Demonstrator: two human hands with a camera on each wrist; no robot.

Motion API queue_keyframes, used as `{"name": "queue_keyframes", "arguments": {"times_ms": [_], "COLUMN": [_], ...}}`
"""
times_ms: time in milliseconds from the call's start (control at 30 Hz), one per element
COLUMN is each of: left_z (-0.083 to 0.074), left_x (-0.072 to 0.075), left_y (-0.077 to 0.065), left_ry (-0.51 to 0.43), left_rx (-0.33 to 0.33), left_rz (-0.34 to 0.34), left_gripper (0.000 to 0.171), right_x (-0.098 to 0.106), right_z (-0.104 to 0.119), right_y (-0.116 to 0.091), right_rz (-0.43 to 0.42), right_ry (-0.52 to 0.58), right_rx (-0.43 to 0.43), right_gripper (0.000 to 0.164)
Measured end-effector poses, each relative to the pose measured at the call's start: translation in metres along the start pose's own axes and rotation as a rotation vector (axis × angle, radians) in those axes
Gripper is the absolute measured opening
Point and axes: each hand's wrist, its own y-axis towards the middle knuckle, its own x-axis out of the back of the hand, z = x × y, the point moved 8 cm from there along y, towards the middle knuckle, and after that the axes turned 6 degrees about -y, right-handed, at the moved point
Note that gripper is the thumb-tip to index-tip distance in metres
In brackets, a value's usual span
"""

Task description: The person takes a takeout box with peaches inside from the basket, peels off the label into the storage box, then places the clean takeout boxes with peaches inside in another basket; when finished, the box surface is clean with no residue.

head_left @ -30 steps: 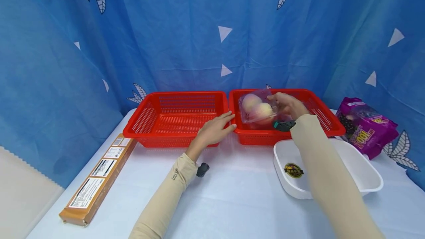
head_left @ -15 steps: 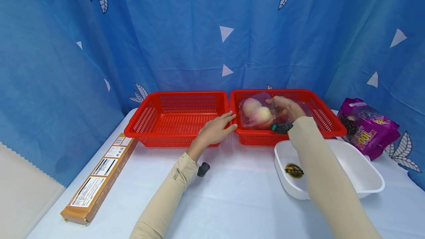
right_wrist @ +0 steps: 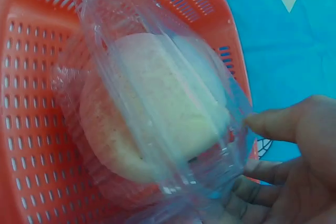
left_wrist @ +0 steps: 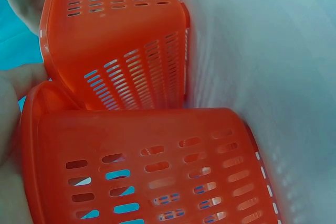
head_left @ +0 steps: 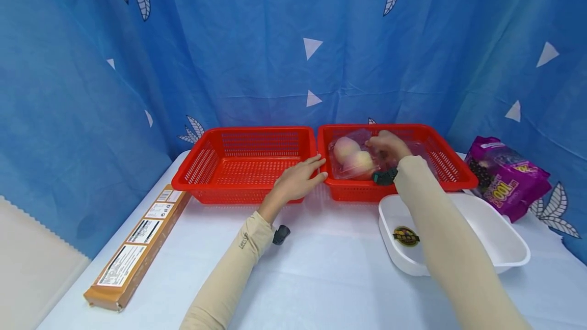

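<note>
My left hand (head_left: 295, 180) rests with fairly straight fingers on the adjoining rims of two red plastic baskets. In the left wrist view its thumb side lies along the rim of the left basket (left_wrist: 105, 129). My right hand (head_left: 391, 144) is down in the right basket (head_left: 357, 191), pinching the edge of a clear plastic fruit box (right_wrist: 94, 11) between thumb (right_wrist: 268, 124) and fingers. Two pale yellow-pink peaches (head_left: 359, 164) show inside the box, which sits at the basket's left end. More clear plastic lies to the right of that hand, partly hidden by it.
A white tub (head_left: 497, 233) with a round label stands in front of the right basket, under my right forearm. A purple snack bag (head_left: 515, 187) leans at the far right. On the left lies a long brown box (head_left: 137, 248). A blue curtain (head_left: 257, 55) hangs behind.
My right hand has lowered the peach box into the right basket, and the box now sits deeper there. The left hand has stayed in place.
</note>
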Motion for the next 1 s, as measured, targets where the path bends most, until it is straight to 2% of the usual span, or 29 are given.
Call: {"name": "queue_keyframes", "arguments": {"times_ms": [100,267,400,600,800,1000], "left_z": [0.001,0.001,0.002,0.003,0.004,0.003], "left_x": [-0.001,-0.001,-0.001,-0.001,-0.002,-0.003], "left_y": [0.000,0.000,0.001,0.000,0.001,0.000], "left_ry": [0.001,0.007,0.004,0.007,0.004,0.000], "left_rx": [0.003,0.002,0.002,0.002,-0.002,-0.003], "left_rz": [-0.002,-0.007,-0.009,-0.014,-0.009,-0.010], "left_gripper": [0.057,0.057,0.057,0.056,0.057,0.058], "right_x": [0.002,0.003,0.002,-0.001,-0.008,-0.005], "right_z": [0.001,-0.001,0.000,0.005,0.006,0.004], "right_y": [0.001,0.001,0.000,0.003,0.003,-0.003], "right_rz": [-0.006,-0.021,-0.027,-0.031,0.028,0.042], "right_ry": [-0.047,-0.178,-0.253,-0.272,-0.247,-0.242], "right_rx": [-0.022,-0.082,-0.095,-0.107,-0.118,-0.083], "right_gripper": [0.019,0.036,0.041,0.043,0.038,0.040]}}
